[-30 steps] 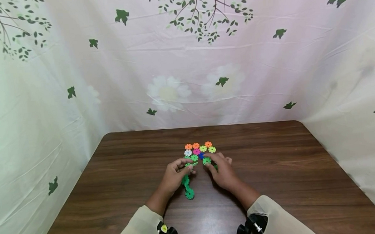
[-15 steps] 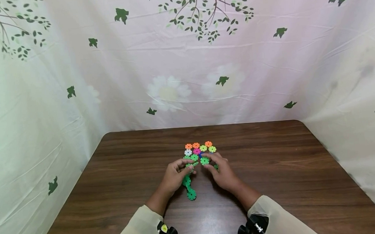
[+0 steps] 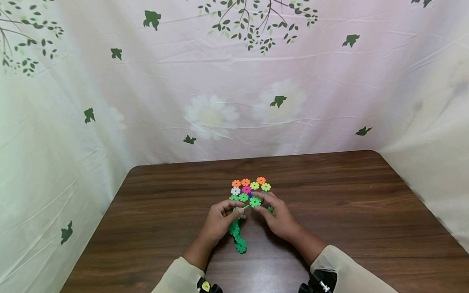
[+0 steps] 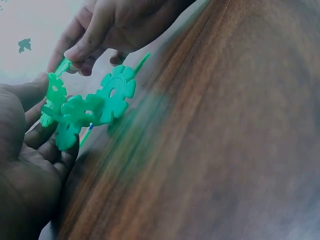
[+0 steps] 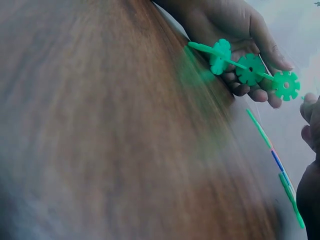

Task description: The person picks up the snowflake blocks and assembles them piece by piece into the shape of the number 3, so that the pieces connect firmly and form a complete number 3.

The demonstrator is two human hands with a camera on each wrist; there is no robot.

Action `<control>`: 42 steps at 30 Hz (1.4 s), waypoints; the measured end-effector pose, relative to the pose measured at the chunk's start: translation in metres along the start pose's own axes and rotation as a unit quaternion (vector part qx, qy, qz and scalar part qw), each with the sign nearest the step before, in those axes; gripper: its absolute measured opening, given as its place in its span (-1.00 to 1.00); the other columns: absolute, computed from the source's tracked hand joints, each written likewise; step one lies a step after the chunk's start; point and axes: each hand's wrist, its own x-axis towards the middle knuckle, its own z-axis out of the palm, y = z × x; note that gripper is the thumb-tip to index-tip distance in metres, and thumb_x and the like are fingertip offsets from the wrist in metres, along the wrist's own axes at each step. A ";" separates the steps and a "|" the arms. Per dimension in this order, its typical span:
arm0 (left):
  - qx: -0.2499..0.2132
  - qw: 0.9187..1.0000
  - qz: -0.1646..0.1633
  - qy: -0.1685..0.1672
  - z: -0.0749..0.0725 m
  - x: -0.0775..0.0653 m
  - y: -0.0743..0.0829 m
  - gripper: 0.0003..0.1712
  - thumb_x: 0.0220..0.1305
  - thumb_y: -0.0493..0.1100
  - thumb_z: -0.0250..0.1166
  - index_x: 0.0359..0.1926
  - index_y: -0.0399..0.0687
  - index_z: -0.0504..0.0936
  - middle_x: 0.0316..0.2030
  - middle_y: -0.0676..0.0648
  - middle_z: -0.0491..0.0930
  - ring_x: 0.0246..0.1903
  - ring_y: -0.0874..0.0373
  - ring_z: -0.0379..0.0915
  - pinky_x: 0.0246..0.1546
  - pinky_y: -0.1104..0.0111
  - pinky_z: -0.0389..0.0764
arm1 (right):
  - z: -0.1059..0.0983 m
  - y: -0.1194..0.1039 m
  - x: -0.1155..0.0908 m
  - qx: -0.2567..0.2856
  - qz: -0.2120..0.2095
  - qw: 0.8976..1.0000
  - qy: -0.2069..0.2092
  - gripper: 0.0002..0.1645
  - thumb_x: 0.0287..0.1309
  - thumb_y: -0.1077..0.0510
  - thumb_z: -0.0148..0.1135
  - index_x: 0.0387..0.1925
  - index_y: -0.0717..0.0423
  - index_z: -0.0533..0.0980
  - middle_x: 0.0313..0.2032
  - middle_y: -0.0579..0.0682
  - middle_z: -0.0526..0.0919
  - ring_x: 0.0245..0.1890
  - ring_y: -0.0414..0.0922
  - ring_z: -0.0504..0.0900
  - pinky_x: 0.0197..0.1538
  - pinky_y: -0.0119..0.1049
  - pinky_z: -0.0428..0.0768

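My left hand (image 3: 219, 221) pinches one end of a chain of green interlocking discs (image 3: 240, 246), notched at the rim and slotted together at angles. The rest of the chain hangs toward me; the left wrist view shows these linked discs (image 4: 115, 94) above the table. A single green disc (image 3: 255, 202) is pinched between thumb and fingers of my right hand (image 3: 281, 217). In the left wrist view that disc (image 4: 63, 66) meets or nearly meets the chain's upper disc (image 4: 56, 89); whether they are joined I cannot tell.
Loose notched discs lie flat just beyond my hands: orange (image 3: 245, 182), yellow (image 3: 254, 185), white (image 3: 235, 191), pink (image 3: 246, 189) and green (image 3: 243, 197). A blue one is mostly covered by my right fingers. The brown wooden table (image 3: 342, 193) ends at a patterned curtain (image 3: 234, 137).
My right hand has brought its disc slightly left, closer to the chain's end. The hanging end of the chain has shifted a little right and toward me. My left hand stays nearly still.
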 end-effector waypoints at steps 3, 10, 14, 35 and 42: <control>0.012 1.000 0.002 0.000 0.000 0.000 0.000 -0.69 0.60 -0.21 0.33 0.16 -0.38 0.73 0.01 -0.44 0.78 -0.11 0.04 0.83 -0.11 0.48 0.72 | -0.001 -0.001 0.000 0.002 0.003 1.000 -0.003 -0.44 0.45 0.27 0.36 0.43 0.19 0.57 0.03 0.07 0.71 -0.10 -0.12 0.54 0.06 -0.24 0.62; 0.030 1.000 0.002 0.002 0.001 0.001 -0.001 -0.73 0.56 -0.20 0.38 0.09 -0.33 0.77 -0.05 -0.42 0.80 -0.19 0.28 0.73 -0.12 0.49 0.67 | -0.002 -0.002 -0.001 0.004 0.005 1.000 -0.010 -0.46 0.45 0.25 0.37 0.40 0.17 0.59 -0.03 0.04 0.69 -0.08 -0.18 0.54 0.03 -0.26 0.59; 0.028 1.000 0.007 -0.005 0.002 0.001 0.000 -0.74 0.54 -0.22 0.40 0.06 -0.36 0.77 -0.07 -0.46 0.78 -0.24 0.33 0.70 -0.16 0.49 0.67 | -0.002 -0.003 -0.003 -0.001 0.020 1.000 -0.022 -0.48 0.44 0.24 0.39 0.38 0.13 0.61 0.10 0.03 0.71 0.04 -0.14 0.59 0.11 -0.22 0.62; -0.004 1.000 -0.001 0.002 0.002 -0.001 0.002 -0.70 0.53 -0.25 0.40 0.11 -0.42 0.74 -0.06 -0.31 0.79 -0.27 0.34 0.64 -0.21 0.50 0.64 | 0.001 -0.004 -0.004 -0.002 -0.005 1.000 -0.018 -0.39 0.33 0.25 0.49 0.39 0.13 0.62 0.07 0.03 0.74 0.11 -0.01 0.68 0.17 0.05 0.71; -0.031 1.000 -0.003 -0.005 0.001 -0.001 0.000 -0.57 0.61 -0.23 0.30 0.36 -0.33 0.61 0.23 -0.38 0.65 -0.20 0.20 0.75 -0.01 0.38 0.77 | 0.001 0.008 -0.002 -0.082 -0.104 0.990 0.048 -0.30 0.06 0.40 0.61 0.29 0.26 0.65 -0.02 0.11 0.81 -0.02 0.07 0.67 0.08 -0.07 0.69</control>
